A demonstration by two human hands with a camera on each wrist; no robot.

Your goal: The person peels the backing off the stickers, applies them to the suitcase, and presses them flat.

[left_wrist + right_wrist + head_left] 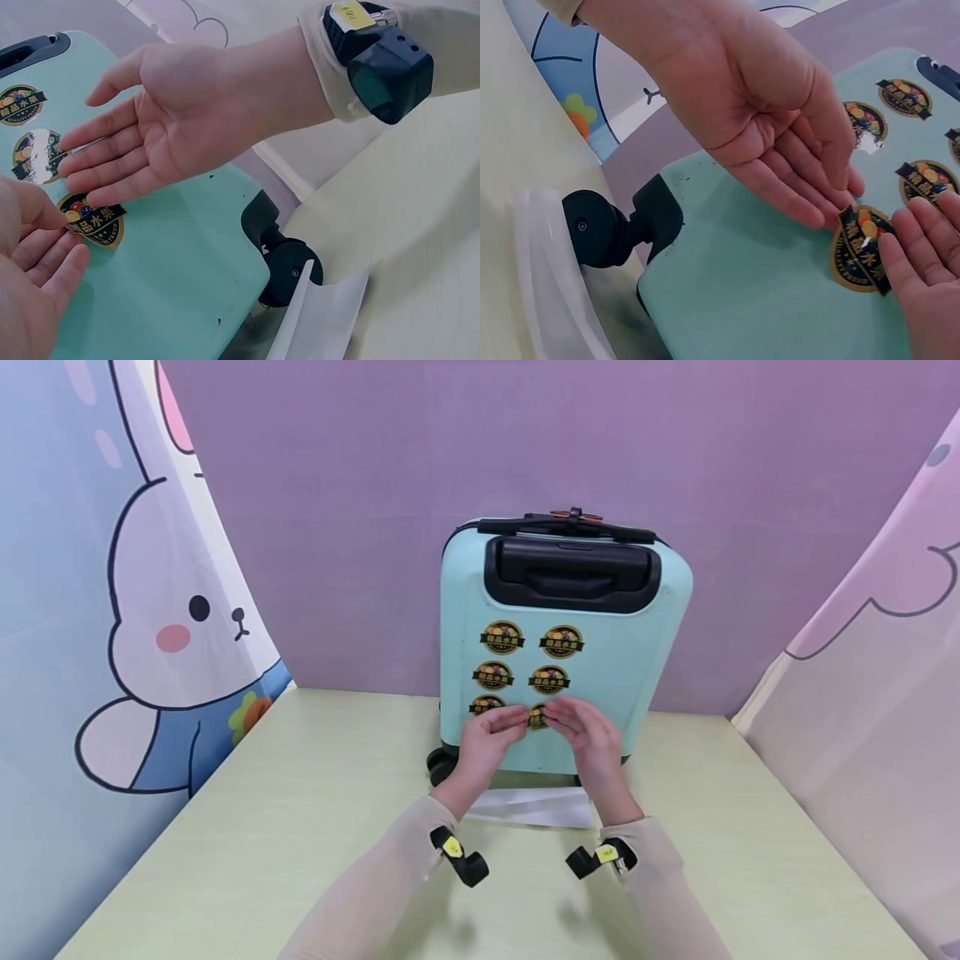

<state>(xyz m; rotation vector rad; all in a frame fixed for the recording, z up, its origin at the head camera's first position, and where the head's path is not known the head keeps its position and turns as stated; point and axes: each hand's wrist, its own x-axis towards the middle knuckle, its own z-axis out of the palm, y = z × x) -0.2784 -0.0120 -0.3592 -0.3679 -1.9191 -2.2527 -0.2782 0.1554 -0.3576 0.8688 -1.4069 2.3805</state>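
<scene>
A mint-green suitcase [637, 610] stands upright, with round black-and-gold fruit stickers in two columns on its front. At the lowest sticker of the right column [861, 251], my left hand [483, 743] brings thumb and fingertips together on its left edge. In the left wrist view that left hand [30, 262] covers the sticker's corner. Fingers nearly straight, my right hand [596, 747] touches the same sticker's right side; its palm [172, 112] shows in the left wrist view. The lowest left sticker [486, 704] is partly hidden behind my left hand.
A folded white paper sheet [532, 808] lies on the pale table [337, 760] before the suitcase. A black wheel [441, 765] shows at its lower left. Behind is a purple backdrop [337, 527]; printed curtains [60, 610] hang at the sides.
</scene>
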